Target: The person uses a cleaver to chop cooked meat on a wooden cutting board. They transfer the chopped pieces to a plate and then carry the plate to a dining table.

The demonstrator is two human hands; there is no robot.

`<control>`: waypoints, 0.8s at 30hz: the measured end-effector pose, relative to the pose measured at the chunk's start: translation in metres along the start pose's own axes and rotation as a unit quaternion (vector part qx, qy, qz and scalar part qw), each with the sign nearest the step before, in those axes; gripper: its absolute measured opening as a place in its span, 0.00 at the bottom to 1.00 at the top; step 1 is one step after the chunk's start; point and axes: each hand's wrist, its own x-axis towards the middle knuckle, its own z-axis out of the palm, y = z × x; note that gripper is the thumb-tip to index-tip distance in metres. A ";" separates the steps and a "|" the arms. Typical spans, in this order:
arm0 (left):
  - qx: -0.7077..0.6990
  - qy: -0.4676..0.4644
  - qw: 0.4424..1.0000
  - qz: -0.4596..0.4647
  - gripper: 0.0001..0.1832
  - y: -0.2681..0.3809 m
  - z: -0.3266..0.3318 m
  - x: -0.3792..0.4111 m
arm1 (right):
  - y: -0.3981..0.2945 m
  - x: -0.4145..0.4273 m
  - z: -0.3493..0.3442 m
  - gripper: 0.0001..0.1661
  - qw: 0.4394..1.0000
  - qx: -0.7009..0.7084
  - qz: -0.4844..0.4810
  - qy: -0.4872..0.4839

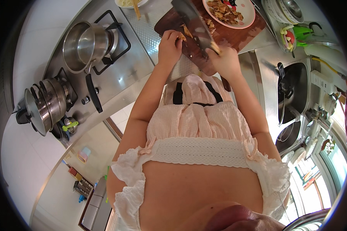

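Note:
My right hand (227, 60) grips the handle of a broad-bladed kitchen knife (194, 25), whose dark blade slants across a wooden cutting board (250, 32). The blade looks slightly blurred. At the board's left edge, the fingers of my left hand (169, 49) pinch a small browned piece of food (182, 37). Another browned strip (186, 31) lies between that hand and the blade. More cut bits (210, 26) sit on the blade's far side. A pink-rimmed plate (251, 18) holding chopped browned pieces (224, 12) rests on the board's far part.
On the left, a steel saucepan (85, 47) stands on a gas hob, its black handle (93, 93) pointing towards me. Lidded steel pots (46, 102) stand beyond it. A bowl with wooden chopsticks (136, 10) is behind the board. To the right are stacked bowls (277, 11) and a sink (297, 83).

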 end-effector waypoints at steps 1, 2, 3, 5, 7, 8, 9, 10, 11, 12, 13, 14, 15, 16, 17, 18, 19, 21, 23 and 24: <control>-0.015 0.005 1.000 0.004 0.13 0.000 0.000 0.000 | 0.010 -0.010 -0.005 0.17 0.998 0.052 0.029 0.010; -0.030 0.010 0.999 0.008 0.14 -0.002 0.000 0.001 | 0.020 -0.020 -0.009 0.17 0.993 0.104 0.058 0.021; -0.047 0.015 0.999 0.015 0.15 -0.003 0.000 0.005 | 0.027 -0.029 -0.014 0.17 0.984 0.155 0.086 0.035; -0.032 0.017 0.999 0.020 0.16 -0.005 -0.003 0.013 | 0.039 -0.046 -0.022 0.16 0.953 0.264 0.137 0.053; -0.009 0.020 0.999 0.029 0.17 0.001 -0.005 0.025 | 0.047 -0.062 -0.023 0.17 0.923 0.336 0.172 0.075; -0.011 -0.002 1.000 0.014 0.19 0.000 -0.003 0.030 | 0.052 -0.068 -0.021 0.17 0.913 0.354 0.180 0.087; 0.000 -0.010 0.999 0.033 0.20 -0.001 -0.001 0.036 | 0.056 -0.073 -0.019 0.18 0.903 0.373 0.187 0.099; 0.011 -0.017 0.998 0.052 0.21 0.000 0.002 0.042 | 0.059 -0.078 -0.016 0.18 0.893 0.388 0.203 0.099; 0.022 -0.024 0.997 0.072 0.22 0.001 0.005 0.048 | 0.065 -0.083 -0.010 0.18 0.884 0.404 0.213 0.103; -0.006 -0.052 0.998 0.045 0.26 0.001 0.009 0.054 | 0.073 -0.088 -0.002 0.18 0.874 0.418 0.223 0.106; -0.002 -0.053 0.997 0.055 0.26 0.000 0.013 0.056 | 0.078 -0.092 0.005 0.18 0.864 0.434 0.232 0.108; 0.003 -0.054 0.996 0.065 0.27 -0.002 0.017 0.057 | 0.080 -0.095 0.010 0.17 0.852 0.451 0.240 0.110; 0.007 -0.056 0.995 0.077 0.28 -0.003 0.021 0.058 | 0.081 -0.097 0.015 0.16 0.845 0.461 0.249 0.109; 0.006 -0.051 0.995 0.090 0.29 -0.004 0.024 0.057 | 0.081 -0.098 0.019 0.16 0.837 0.470 0.257 0.107; 0.005 -0.045 0.994 0.103 0.29 -0.005 0.027 0.053 | 0.083 -0.099 0.023 0.15 0.830 0.480 0.265 0.105; 0.004 -0.041 0.992 0.116 0.30 -0.006 0.030 0.050 | 0.087 -0.099 0.027 0.13 0.826 0.484 0.272 0.096; 0.012 -0.037 0.991 0.125 0.31 -0.006 0.032 0.047 | 0.088 -0.099 0.031 0.13 0.826 0.487 0.269 0.093; 0.029 -0.028 0.989 0.141 0.32 -0.007 0.033 0.041 | 0.088 -0.098 0.038 0.13 0.824 0.494 0.264 0.085; 0.017 -0.033 0.991 0.126 0.33 -0.005 0.035 0.039 | 0.087 -0.093 0.044 0.13 0.811 0.509 0.276 0.086; 0.014 -0.029 0.992 0.124 0.33 -0.005 0.037 0.038 | 0.087 -0.092 0.047 0.13 0.806 0.514 0.281 0.086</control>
